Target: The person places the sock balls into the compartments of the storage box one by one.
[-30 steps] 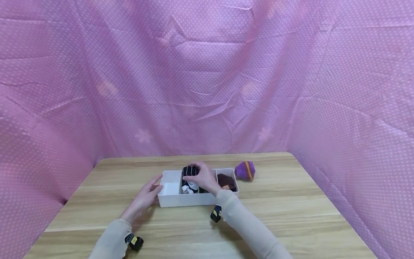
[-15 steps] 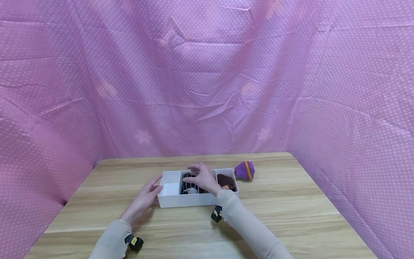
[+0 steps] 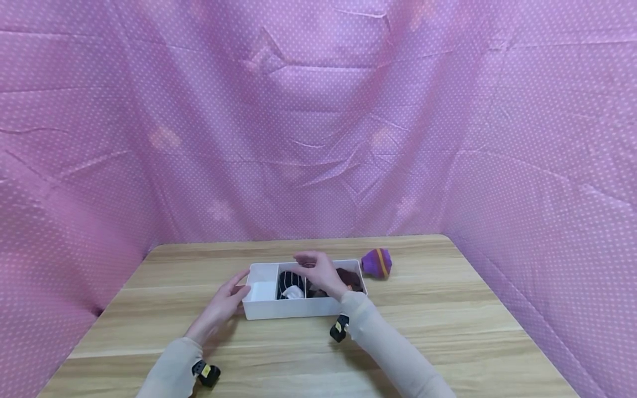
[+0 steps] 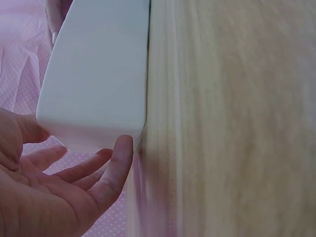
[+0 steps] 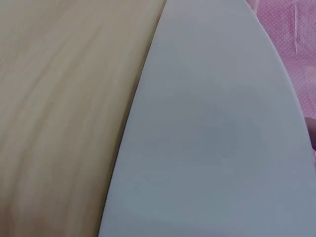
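Note:
A white divided box stands on the table. My left hand is at its left end; in the left wrist view the fingers lie relaxed against the end wall, thumb near the rim. Above the middle of the box, my right hand hovers with fingers loosely bent and nothing between them. Just left of it, a rolled black sock with white stripes and a white part sits in the second compartment. A dark bundle in the third is partly hidden by that hand. Rolled brown fabric fills the right compartment.
A purple rolled sock-like bundle with an orange stripe lies on the wooden table, beside the box's right end. White floor shows in the leftmost compartment. A pink dotted curtain surrounds the table.
My right hand has let go of the striped black sock, which now sits lower in its compartment, and has moved slightly right. The left hand stays at the box's end.

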Available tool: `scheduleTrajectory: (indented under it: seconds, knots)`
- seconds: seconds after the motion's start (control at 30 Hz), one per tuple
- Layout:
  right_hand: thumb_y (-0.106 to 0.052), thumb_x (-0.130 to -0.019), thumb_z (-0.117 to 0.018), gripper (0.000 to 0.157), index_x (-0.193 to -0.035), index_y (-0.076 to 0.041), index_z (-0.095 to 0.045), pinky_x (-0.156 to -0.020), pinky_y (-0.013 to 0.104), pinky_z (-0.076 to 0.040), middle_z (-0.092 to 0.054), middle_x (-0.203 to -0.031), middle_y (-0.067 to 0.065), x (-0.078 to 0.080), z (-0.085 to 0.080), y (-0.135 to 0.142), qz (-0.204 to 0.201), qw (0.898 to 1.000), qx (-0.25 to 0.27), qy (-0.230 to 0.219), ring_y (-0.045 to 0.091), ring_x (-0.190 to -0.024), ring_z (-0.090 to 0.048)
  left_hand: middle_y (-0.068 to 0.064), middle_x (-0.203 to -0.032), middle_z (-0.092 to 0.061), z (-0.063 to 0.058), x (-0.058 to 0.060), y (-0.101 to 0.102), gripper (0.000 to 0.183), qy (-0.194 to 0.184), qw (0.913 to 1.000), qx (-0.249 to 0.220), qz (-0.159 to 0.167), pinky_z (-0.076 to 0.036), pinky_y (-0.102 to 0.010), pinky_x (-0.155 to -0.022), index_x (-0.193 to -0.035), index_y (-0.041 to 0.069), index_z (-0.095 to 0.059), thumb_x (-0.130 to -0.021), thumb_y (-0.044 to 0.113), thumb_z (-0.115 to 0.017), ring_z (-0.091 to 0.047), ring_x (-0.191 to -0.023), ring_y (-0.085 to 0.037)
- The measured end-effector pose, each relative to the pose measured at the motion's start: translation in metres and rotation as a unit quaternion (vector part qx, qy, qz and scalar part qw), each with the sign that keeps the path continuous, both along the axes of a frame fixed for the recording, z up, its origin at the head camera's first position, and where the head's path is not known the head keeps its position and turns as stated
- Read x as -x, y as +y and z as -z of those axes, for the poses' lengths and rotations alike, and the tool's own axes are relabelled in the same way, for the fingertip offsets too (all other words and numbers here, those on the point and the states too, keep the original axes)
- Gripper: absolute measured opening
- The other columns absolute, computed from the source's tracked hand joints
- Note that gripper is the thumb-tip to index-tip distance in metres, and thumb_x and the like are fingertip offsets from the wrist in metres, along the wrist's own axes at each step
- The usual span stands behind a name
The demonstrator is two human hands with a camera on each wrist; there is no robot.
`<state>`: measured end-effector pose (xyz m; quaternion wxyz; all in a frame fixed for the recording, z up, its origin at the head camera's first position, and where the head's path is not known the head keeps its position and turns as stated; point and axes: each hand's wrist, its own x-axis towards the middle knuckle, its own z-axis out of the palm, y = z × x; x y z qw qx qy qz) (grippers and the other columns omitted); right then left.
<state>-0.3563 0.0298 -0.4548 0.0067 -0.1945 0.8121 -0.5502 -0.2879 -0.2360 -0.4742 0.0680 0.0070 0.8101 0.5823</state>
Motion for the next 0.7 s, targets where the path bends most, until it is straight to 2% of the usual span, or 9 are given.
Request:
scheduleTrajectory:
  seconds: [0.17,0.27,0.5,0.7]
  knots:
    - [-0.023,-0.09,-0.072,0.038,-0.128,-0.019,-0.065,-0.099,0.038,-0.054,-0.066,-0.128,0.004,-0.002,0.0,0.012,-0.023,1.0,0.004,-0.006,0.021,-0.115,-0.062,-0.029,-0.147,-0.04,-0.003,-0.005,0.002,0.057,-0.006,1.0,0.0,-0.006,-0.054,-0.046,-0.097,-0.158,0.022,-0.02,-0.105,0.023,-0.043,-0.056,-0.122,-0.037]
    - [-0.022,-0.089,-0.073,0.04,-0.128,-0.018,-0.065,-0.099,0.038,-0.053,-0.066,-0.128,0.002,-0.001,0.002,0.02,-0.032,0.999,0.011,-0.008,0.021,-0.115,-0.063,-0.03,-0.147,-0.039,-0.002,-0.005,0.003,0.057,-0.002,1.0,-0.003,-0.001,-0.054,-0.047,-0.098,-0.158,0.021,-0.019,-0.106,0.023,-0.042,-0.055,-0.123,-0.039]
    - [-0.026,-0.09,-0.072,0.04,-0.128,-0.015,-0.064,-0.1,0.04,-0.053,-0.066,-0.128,0.005,-0.002,-0.003,0.036,-0.016,1.0,0.011,-0.012,0.025,-0.117,-0.062,-0.033,-0.148,-0.037,-0.001,-0.005,-0.001,0.057,0.006,0.9994,-0.029,0.016,-0.054,-0.047,-0.097,-0.158,0.018,-0.018,-0.106,0.023,-0.041,-0.057,-0.122,-0.039]
    - [-0.02,-0.089,-0.073,0.042,-0.128,-0.011,-0.064,-0.099,0.038,-0.054,-0.067,-0.127,0.007,0.0,0.0,0.049,0.002,1.0,0.027,-0.003,0.026,-0.117,-0.063,-0.032,-0.149,-0.036,0.001,-0.004,-0.003,0.057,0.002,0.9992,-0.031,0.024,-0.054,-0.048,-0.097,-0.158,0.02,-0.017,-0.107,0.026,-0.039,-0.055,-0.124,-0.04]
